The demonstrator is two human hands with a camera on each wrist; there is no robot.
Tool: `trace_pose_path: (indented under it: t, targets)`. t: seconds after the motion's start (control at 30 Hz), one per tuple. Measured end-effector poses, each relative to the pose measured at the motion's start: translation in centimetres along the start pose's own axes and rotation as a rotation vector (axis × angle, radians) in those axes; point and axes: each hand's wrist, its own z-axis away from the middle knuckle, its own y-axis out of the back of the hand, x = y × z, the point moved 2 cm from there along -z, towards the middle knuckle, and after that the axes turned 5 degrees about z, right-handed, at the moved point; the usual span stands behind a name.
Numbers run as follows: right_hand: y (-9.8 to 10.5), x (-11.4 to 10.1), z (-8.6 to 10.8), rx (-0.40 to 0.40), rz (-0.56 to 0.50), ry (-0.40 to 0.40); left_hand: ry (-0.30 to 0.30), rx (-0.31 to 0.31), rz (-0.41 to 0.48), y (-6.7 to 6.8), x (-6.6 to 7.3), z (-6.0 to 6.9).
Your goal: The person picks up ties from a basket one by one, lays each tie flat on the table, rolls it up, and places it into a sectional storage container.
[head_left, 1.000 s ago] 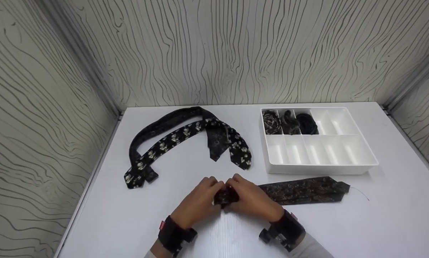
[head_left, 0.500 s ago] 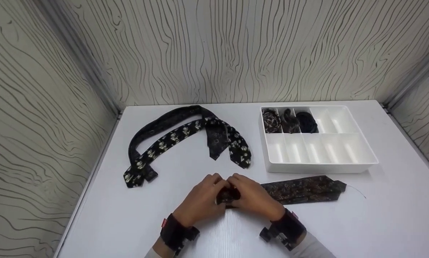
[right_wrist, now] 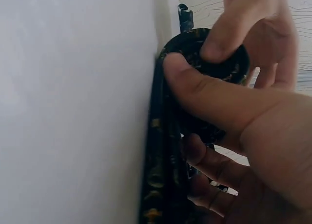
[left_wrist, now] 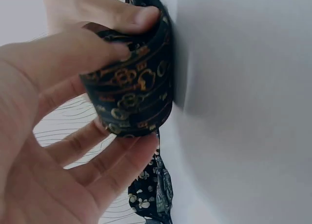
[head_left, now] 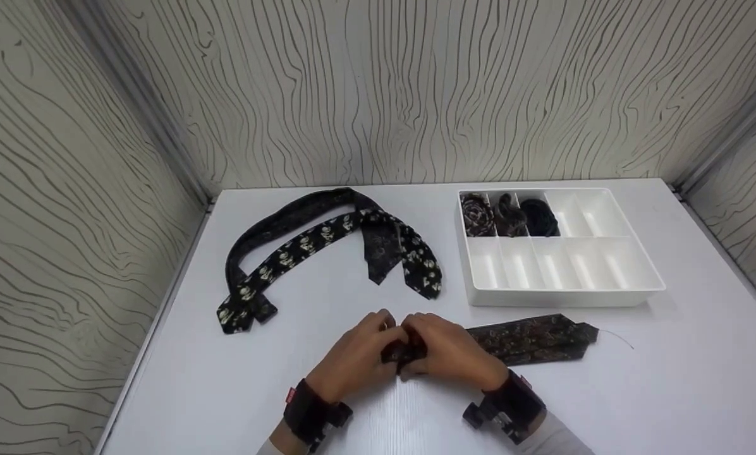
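A dark necktie (head_left: 533, 341) with a small ornate pattern is part rolled, its flat tail stretching to the right over the white table. My left hand (head_left: 356, 354) holds the left side of the roll, thumb on the near edge and fingers behind it. From the other side my right hand (head_left: 457, 354) grips the same roll, its thumb pressing on the coil. In the left wrist view the coil (left_wrist: 134, 99) shows gold and orange motifs and stands on its edge against the table. The right wrist view shows the roll's round end (right_wrist: 187, 38), partly covered by both thumbs.
A white divided tray (head_left: 564, 297) stands at the back right, with rolled ties (head_left: 511, 218) in three of its back compartments. Black floral ties (head_left: 305, 246) lie loosely crossed at the back left. A patterned wall (head_left: 378, 95) closes off the far side.
The flat tail of the necktie has drawn a little to the left and looks shorter. Both hands stay on the roll, with small shifts of the fingers. The tray and other ties lie unmoved.
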Motion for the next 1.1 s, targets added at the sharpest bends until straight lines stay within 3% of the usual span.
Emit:
trace_pose_path:
  t: [0.23,0.33,0.47,0.77,0.9,1.1]
  targets:
    - [-0.16,-0.24,0.35,0.003,0.059,0.020,0.037,-0.018,-0.005,-0.30,0.11,0.07]
    - [-0.19,-0.44,0.37,0.018,0.081,0.033,0.000,-0.011,-0.038,-0.45,0.29,-0.12]
    - [-0.22,-0.61,0.40,0.045,0.104,0.044,0.000,-0.014,-0.041,-0.44,0.39,-0.21]
    - [0.10,-0.59,0.88,0.021,0.066,0.026,0.015,-0.041,-0.059,-0.07,0.19,0.01]
    - [0.02,-0.73,0.95,0.029,0.096,0.048,0.007,-0.044,-0.044,-0.10,0.27,-0.01]
    - [-0.12,-0.90,0.89,0.103,0.180,0.070,0.043,-0.059,0.019,-0.17,0.32,0.14]
